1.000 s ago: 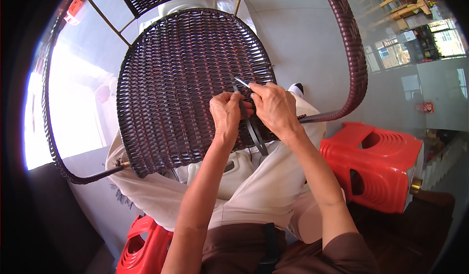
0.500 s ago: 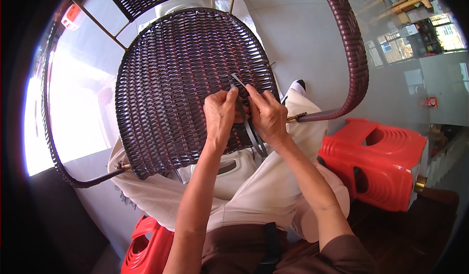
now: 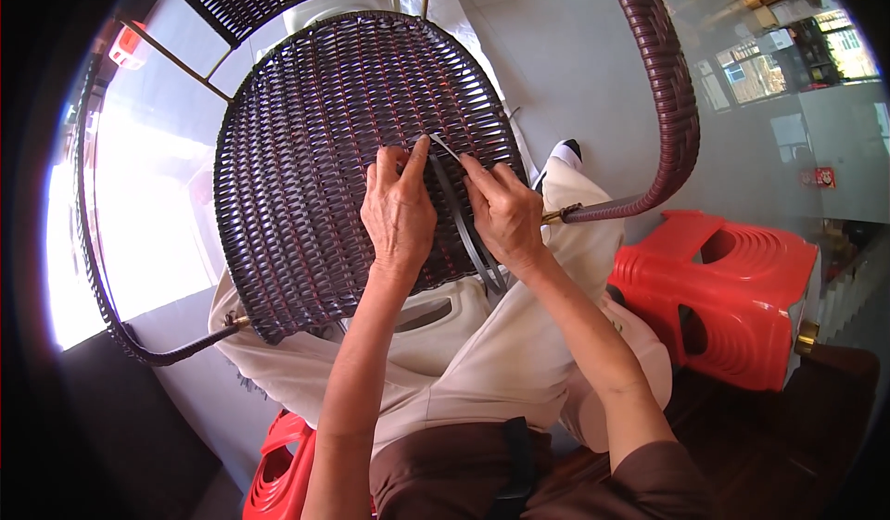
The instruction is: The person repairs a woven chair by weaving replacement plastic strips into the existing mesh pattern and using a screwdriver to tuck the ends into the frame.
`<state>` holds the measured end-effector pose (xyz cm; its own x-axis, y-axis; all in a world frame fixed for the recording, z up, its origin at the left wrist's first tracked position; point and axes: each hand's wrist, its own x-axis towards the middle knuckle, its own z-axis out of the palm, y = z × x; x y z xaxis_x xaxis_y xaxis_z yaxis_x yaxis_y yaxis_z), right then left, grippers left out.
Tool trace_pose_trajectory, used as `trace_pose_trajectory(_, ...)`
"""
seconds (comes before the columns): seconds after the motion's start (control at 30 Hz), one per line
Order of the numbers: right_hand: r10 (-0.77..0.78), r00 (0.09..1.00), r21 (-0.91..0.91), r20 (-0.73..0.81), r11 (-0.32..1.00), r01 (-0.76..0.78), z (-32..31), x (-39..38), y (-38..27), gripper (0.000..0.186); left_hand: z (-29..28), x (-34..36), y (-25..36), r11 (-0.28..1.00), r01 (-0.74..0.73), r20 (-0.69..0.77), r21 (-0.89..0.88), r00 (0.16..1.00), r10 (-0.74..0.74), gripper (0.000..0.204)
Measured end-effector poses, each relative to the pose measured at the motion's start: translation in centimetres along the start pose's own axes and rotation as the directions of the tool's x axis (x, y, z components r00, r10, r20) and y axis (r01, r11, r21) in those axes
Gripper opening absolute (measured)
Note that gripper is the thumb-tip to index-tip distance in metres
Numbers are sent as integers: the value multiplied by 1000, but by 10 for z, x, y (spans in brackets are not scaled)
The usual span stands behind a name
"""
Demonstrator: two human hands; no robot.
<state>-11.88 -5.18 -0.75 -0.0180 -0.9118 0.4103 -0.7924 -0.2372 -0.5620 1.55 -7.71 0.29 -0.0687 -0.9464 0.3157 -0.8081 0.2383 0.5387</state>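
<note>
Your left hand (image 3: 399, 212) rests flat on the woven seat (image 3: 324, 149), with its fingers bent and the forefinger stretched up to touch a dark flat strip (image 3: 461, 223) near its top end. Your right hand (image 3: 505, 214) is just beside it, and its fingers pinch the same strip from the other side. So both hands grip this one strip between them.

The strip is thin, flat and dark grey-brown, with a little shine on its upper end. It comes out from the seat near your fingertips and runs down between your two hands toward your lap. I can count one loose strip for sure; lower down it maybe splits into two, but I cannot tell.

The seat is round, woven tightly from many dark brown strips in regular rows, and it lies tilted over your knees on the cream cloth (image 3: 501, 362) of your lap. One curved armrest (image 3: 663, 84), wrapped in the same dark material, bends around at your right, and one thinner curved bar (image 3: 93, 270) goes around at your left.

Two red plastic stools are there: one red stool (image 3: 732, 288) on your right, and a second stool (image 3: 278, 469) low at your left.
</note>
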Motion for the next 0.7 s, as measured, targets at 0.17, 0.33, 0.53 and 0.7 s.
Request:
trace_pose_trajectory(0.17,6,1000,5,0,1000,-6,1,-1,0,31,3,-3,-3,997,-49,25,57,999,47,44)
trace_pose_trajectory(0.33,-3,1000,-2,-1,1000,3,2,-2,-1,31,5,-6,-5,989,-86,61,121,995,79,49)
trace_pose_trajectory(0.53,-3,1000,-23,-2,1000,3,1,-2,0,31,4,-6,0,989,-78,116,125,991,64,46)
trace_pose_trajectory(0.7,-19,1000,-12,-19,1000,19,3,-1,-1,31,6,-5,3,986,-33,86,166,996,19,45)
